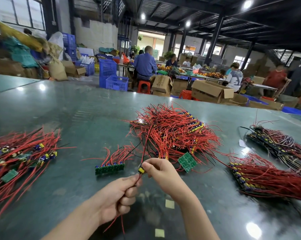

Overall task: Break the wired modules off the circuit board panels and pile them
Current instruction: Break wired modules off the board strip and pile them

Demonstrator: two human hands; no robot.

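My right hand (pixel 161 172) pinches a small wired module (pixel 141 169) with a yellow part, held above the green table (pixel 77 118). My left hand (pixel 118 196) grips that module's red wires just below it; the wire ends hang out under the fist. A green panel strip (pixel 110 168) with several wired modules lies just left of my hands. A single green board (pixel 187 161) lies to the right. A big heap of red-wired panels (pixel 174 130) sits behind. A pile of separated modules (pixel 19 156) lies at the far left.
Two more stacks of wired panels lie at the right, one red (pixel 267 179) and one darker (pixel 276 144). Two yellow paper squares (pixel 169 204) lie near my right forearm. Beyond the table are seated people, cardboard boxes (pixel 210 91) and blue crates (pixel 111 75).
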